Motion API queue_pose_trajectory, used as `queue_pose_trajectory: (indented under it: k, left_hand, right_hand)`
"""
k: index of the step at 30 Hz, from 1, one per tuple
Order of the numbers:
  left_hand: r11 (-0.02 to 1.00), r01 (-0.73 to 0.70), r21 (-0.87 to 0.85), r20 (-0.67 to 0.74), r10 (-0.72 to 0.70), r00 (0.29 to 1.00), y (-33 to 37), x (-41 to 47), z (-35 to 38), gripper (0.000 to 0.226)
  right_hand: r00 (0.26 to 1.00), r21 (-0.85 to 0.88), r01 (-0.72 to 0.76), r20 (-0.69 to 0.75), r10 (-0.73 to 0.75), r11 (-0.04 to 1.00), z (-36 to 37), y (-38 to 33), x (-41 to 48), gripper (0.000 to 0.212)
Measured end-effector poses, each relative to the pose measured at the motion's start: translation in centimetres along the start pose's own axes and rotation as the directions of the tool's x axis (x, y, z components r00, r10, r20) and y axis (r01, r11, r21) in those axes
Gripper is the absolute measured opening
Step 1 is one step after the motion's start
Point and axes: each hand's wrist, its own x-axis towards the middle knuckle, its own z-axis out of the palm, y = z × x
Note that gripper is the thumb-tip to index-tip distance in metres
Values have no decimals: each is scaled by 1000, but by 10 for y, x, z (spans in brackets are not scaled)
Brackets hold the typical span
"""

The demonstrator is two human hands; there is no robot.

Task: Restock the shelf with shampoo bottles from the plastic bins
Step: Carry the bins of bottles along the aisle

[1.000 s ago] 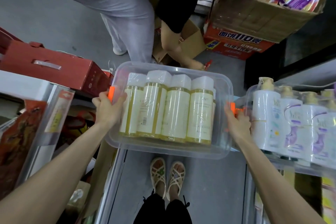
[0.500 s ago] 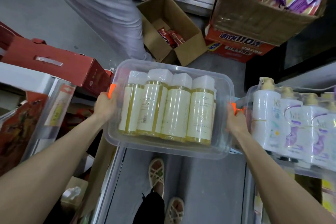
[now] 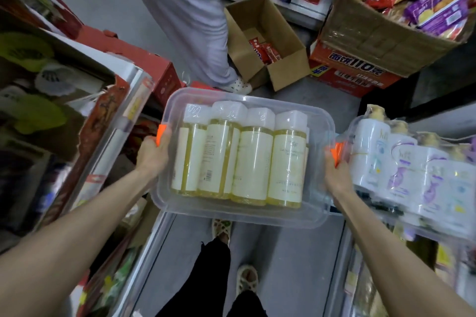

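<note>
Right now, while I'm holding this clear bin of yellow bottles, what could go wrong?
1. The clear bin is held only by your left hand and right hand near its orange latches; a slipped grip could drop it, and the yellow bottles would shift.
2. Your right hand is close beside the white pump bottles; a bump might topple them.
3. Another person and an open cardboard box stand ahead, so you could collide or trip.

Clear plastic bin [image 3: 231,213], orange clips [image 3: 161,134] at both short ends, held up in mid-air. Inside it, four amber shampoo bottles [image 3: 252,159] with white caps, lying side by side. Just right of it, second clear bin [image 3: 443,235] of white pump bottles [image 3: 401,167].
</note>
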Motion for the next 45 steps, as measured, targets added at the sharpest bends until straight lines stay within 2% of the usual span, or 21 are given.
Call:
queue_pose_trajectory:
  k: [2,5,11,14,18,21,24,27,30,35,38,40,45]
  left_hand:
    - [1000,2,-23,-23,-2,1000,-12,-21,-7,54]
    - [996,73,-56,-67,-77,995,-37,-57,-18,61]
    - [974,78,-210,-221,-125,967,-88,-166,-24,50]
    - [933,155,-324,-270,-248,930,-125,-230,-18,57]
    - [846,225,-484,-340,-418,843,-170,-322,-12,57]
    - [773,267,-575,-371,-538,757,-205,-388,-9,56]
    - [676,319,-664,-363,-665,653,-238,-452,-5,55]
    - [573,321,-754,-350,-764,542,-269,-513,-1,58]
    - [442,249,-862,-314,-850,423,-303,-574,7,54]
    - [304,143,-942,-262,-931,254,-362,-673,19,52]
    - [258,119,-959,-234,-955,180,-398,-731,24,55]
    - [217,82,-973,-207,-972,116,-420,-766,28,54]
    - [103,12,-995,-104,-993,-48,-469,-838,44,55]
  right_hand:
    - [999,1,26,21,-26,1000,-7,-4,-15,41]
    - [994,-26,94,51,-93,995,-16,-1,-33,36]
    - [966,-135,226,163,-203,965,-33,20,-61,50]
    - [918,-179,347,267,-294,921,-43,26,-86,50]
    - [838,-240,492,391,-381,837,-46,29,-125,51]
    - [786,-305,560,489,-378,771,-36,40,-155,56]
    - [710,-301,632,595,-378,714,-20,50,-197,50]
    - [606,-296,733,693,-390,613,2,61,-244,49]
    - [491,-271,829,771,-405,490,29,80,-298,53]
    - [304,-188,926,886,-350,327,62,128,-399,55]
    - [221,-143,957,924,-313,254,80,163,-460,57]
    - [186,-130,968,946,-266,214,93,190,-497,59]
    - [47,-23,986,989,-140,164,131,248,-585,63]
